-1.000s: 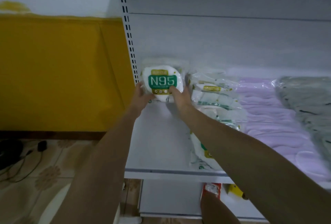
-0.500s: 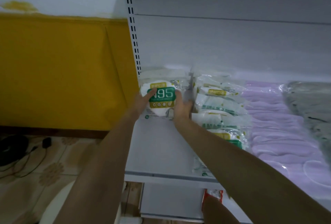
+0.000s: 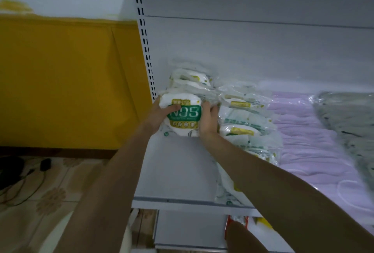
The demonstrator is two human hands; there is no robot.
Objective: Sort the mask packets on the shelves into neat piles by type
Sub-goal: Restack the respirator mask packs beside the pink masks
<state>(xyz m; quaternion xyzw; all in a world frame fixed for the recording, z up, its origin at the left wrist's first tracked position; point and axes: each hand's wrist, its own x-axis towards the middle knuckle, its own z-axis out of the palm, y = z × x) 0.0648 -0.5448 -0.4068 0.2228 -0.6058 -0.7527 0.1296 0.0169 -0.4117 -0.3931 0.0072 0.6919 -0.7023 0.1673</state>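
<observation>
Left hand (image 3: 160, 114) and right hand (image 3: 208, 120) curl round the N95 mask packet (image 3: 185, 129) by its side edges, back-left on the shelf (image 3: 176, 169): light, soft, slippery plastic, I'd say, so edges beat middle.

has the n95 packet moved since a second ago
Yes. The N95 packet has come forward, away from the back panel and toward the front edge of the shelf.

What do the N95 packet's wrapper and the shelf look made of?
N95 packet: likely thin plastic film, glossy; it crinkles and glints. The shelf: probably painted metal, smooth matte white; the slotted upright beside it suggests steel racking.
</observation>
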